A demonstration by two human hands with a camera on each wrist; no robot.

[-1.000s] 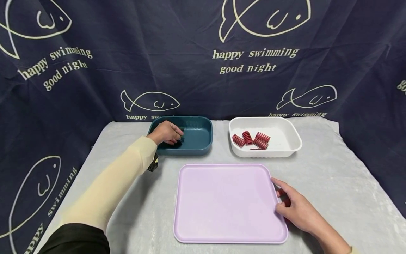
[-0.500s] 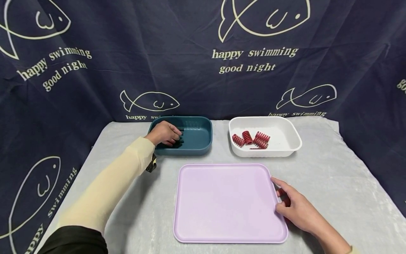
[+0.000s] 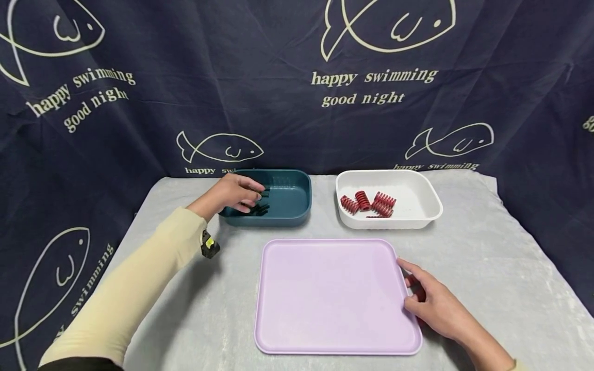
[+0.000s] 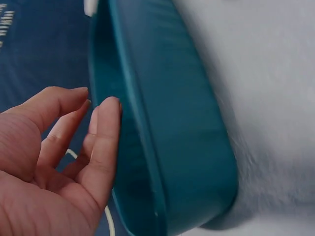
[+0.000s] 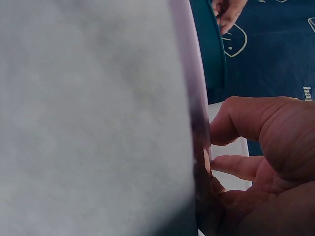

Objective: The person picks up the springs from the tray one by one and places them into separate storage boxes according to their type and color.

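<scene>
My left hand (image 3: 236, 193) is over the left side of a teal bin (image 3: 297, 206), its fingers loosely bent. The left wrist view shows the thumb and fingertips apart with nothing between them, beside the bin's wall (image 4: 187, 128). Beneath the hand lie dark ribbed pieces (image 3: 261, 210) that look like coil springs, partly hidden by the fingers. At the right edge of a flat lilac tray (image 3: 336, 296), my right hand (image 3: 433, 301) holds the rim, thumb and index finger on the edge and other fingers curled in below. The tray bears nothing.
A white bin (image 3: 410, 224) stands right of the teal one, with several red coil springs (image 3: 363, 201) in its left half. Pale grey cloth (image 3: 492, 257) covers the table. A dark blue fish-print curtain (image 3: 287, 103) hangs right behind both bins.
My left hand has risen and drawn back leftward, its fingers spreading, and the dark ribbed pieces in the teal bin show more clearly. The right hand and the tray have stayed put.
</scene>
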